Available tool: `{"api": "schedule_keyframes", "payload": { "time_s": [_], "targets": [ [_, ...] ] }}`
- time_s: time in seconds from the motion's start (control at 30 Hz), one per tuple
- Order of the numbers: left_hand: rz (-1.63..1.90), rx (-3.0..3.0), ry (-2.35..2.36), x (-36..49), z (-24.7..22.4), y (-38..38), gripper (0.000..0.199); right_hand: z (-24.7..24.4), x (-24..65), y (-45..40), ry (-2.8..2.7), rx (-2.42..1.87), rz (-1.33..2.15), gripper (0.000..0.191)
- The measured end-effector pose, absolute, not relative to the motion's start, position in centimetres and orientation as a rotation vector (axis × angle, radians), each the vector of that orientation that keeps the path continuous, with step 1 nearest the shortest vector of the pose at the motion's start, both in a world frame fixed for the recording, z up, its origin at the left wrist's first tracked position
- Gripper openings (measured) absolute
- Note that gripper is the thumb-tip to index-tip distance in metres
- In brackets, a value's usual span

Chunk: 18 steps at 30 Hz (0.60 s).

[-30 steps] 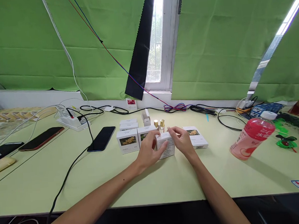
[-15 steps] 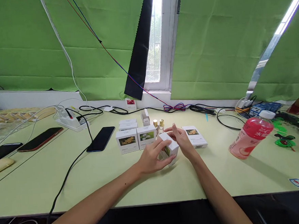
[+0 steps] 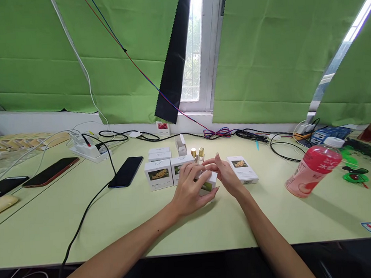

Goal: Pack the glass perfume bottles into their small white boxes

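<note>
Apparently positioning a small white cardboard box (image 3: 211, 179), clasped in left hand (image 3: 189, 189) beside loosely open, seemingly empty right hand (image 3: 226, 175); next, steady both sides.

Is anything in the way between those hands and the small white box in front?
Nothing visible is: the left hand holds the small white box, and the right hand is close beside it.

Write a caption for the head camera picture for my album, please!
Left fingers hold a box, right fingers beside it, near gold-capped bottles and more boxes.
</note>
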<state>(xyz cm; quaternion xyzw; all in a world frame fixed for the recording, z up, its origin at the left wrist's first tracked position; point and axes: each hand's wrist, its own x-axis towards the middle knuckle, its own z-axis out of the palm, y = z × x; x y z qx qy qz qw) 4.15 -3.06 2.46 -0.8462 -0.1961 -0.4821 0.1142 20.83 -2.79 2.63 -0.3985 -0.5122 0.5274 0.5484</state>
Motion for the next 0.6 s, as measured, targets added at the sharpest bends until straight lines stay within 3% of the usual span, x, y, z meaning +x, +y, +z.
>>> {"api": "schedule_keyframes", "payload": {
  "time_s": [0.27,0.6],
  "targets": [
    [-1.4,-2.505,-0.673,4.43,2.01,-3.17,0.035,2.55,20.78,-2.76,-1.228,-0.958,1.241,0.073],
    [-1.275,-2.291,-0.958,3.52,2.14,-2.31,0.02,2.32,20.9,-1.95,-1.093,-1.049,1.14,0.075]
  ]
}}
